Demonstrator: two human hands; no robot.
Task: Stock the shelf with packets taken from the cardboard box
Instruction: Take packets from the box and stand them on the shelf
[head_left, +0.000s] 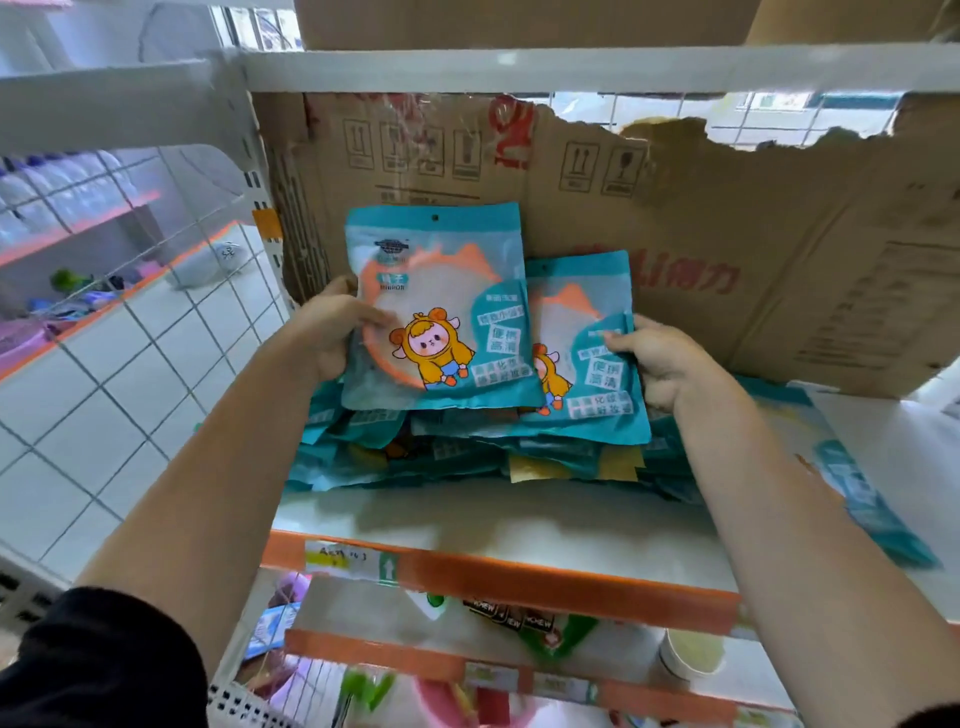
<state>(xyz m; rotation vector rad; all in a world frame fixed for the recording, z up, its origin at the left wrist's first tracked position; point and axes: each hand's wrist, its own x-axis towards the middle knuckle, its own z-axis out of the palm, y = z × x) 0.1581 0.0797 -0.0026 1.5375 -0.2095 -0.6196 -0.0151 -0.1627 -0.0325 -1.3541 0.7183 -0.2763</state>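
Note:
My left hand (332, 327) grips the left edge of a teal packet (441, 291) with a cartoon figure in yellow, held upright against the cardboard backing (701, 234). My right hand (660, 358) holds the right edge of a second matching packet (592, 332), which stands tilted just behind and to the right of the first. Both packets rest above a loose heap of several similar teal packets (457, 457) lying flat on the white shelf (493, 514) with its orange front edge.
A torn flattened cardboard sheet lines the shelf's back. More teal packets (872, 499) lie at the right end of the shelf. A white wire grid panel (130, 322) closes the left side. Lower shelves (519, 649) hold other goods. A white shelf beam (519, 70) runs overhead.

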